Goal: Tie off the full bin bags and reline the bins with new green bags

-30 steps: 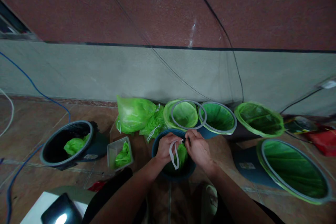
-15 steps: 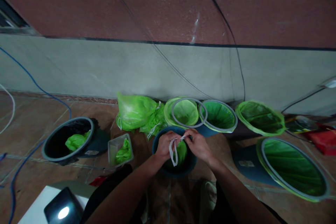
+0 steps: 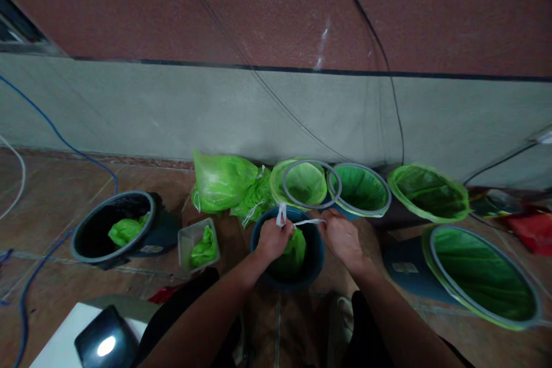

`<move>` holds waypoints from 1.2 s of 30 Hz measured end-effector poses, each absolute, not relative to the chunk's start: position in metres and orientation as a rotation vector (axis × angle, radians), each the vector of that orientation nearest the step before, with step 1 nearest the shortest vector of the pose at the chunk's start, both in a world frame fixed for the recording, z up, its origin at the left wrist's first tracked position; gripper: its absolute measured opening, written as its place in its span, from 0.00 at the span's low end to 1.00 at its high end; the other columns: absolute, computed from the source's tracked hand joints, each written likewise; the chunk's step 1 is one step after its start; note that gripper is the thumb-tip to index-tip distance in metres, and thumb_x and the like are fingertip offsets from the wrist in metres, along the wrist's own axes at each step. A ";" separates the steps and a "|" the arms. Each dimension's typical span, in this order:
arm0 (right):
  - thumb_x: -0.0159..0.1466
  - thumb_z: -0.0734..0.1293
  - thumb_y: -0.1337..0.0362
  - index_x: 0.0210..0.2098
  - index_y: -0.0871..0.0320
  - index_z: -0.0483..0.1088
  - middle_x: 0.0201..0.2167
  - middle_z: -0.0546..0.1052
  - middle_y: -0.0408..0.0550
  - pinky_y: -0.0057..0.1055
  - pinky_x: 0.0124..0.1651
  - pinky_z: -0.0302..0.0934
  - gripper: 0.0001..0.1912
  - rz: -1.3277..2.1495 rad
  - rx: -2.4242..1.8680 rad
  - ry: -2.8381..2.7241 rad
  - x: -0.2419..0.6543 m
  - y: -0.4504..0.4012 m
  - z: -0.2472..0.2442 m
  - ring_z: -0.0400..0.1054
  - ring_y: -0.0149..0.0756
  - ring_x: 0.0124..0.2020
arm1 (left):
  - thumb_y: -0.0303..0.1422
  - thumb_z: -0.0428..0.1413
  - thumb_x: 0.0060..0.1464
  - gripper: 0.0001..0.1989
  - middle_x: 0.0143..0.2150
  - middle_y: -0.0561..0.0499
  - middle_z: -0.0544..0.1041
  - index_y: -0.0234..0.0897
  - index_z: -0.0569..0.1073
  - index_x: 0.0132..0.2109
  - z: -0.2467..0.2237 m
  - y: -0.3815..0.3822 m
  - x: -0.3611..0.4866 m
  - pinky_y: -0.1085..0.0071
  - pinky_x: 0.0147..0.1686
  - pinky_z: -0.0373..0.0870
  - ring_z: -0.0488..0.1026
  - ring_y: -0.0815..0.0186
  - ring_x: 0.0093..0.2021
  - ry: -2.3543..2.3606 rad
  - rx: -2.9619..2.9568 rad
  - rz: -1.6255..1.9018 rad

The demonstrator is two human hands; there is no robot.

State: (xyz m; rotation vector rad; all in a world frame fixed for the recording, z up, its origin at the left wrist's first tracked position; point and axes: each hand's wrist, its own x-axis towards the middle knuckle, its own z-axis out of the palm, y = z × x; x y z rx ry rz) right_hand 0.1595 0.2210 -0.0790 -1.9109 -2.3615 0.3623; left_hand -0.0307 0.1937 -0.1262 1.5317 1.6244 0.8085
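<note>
The left hand [image 3: 272, 240] and right hand [image 3: 342, 238] are hiding the ends of the white drawstring [image 3: 304, 221] at the dark blue bucket [image 3: 319, 253]; far right of that bucket, the picture's edge is cutting off a red object [image 3: 532, 231].

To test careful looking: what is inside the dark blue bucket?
A green plastic bag lies in the dark blue bucket; the left hand and right hand pinch its white tie, and the bucket's bottom is hidden.

Our left hand [image 3: 273, 240] and our right hand [image 3: 342, 237] have drawn apart and now sit at opposite sides of the round dark blue plastic bucket [image 3: 317, 253]. The flat white drawstring [image 3: 308, 221] no longer dangles in a loop over the bright green plastic bag [image 3: 294, 256]; it runs taut between our hands, one end standing up above the left.
</note>
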 end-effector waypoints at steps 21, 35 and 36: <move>0.68 0.59 0.63 0.35 0.57 0.77 0.35 0.80 0.49 0.31 0.43 0.61 0.15 0.853 -1.455 -2.432 0.138 0.215 -0.100 0.73 0.37 0.38 | 0.35 0.51 0.61 0.13 0.33 0.49 0.81 0.39 0.78 0.35 -0.113 0.189 -0.034 0.71 0.37 0.67 0.76 0.64 0.34 1.676 1.792 0.576; 0.64 0.62 0.66 0.36 0.53 0.80 0.35 0.82 0.48 0.31 0.40 0.62 0.13 0.861 -1.636 -2.335 0.140 0.221 -0.104 0.75 0.38 0.37 | 0.31 0.48 0.60 0.12 0.36 0.46 0.79 0.38 0.77 0.36 -0.086 0.188 -0.039 0.69 0.40 0.67 0.76 0.61 0.39 1.766 2.002 0.281; 0.63 0.62 0.66 0.35 0.52 0.80 0.35 0.82 0.47 0.31 0.40 0.62 0.13 0.859 -1.645 -2.339 0.141 0.222 -0.104 0.75 0.38 0.37 | 0.32 0.48 0.60 0.13 0.36 0.46 0.79 0.38 0.77 0.36 -0.086 0.189 -0.039 0.69 0.40 0.67 0.76 0.61 0.39 1.786 1.977 0.280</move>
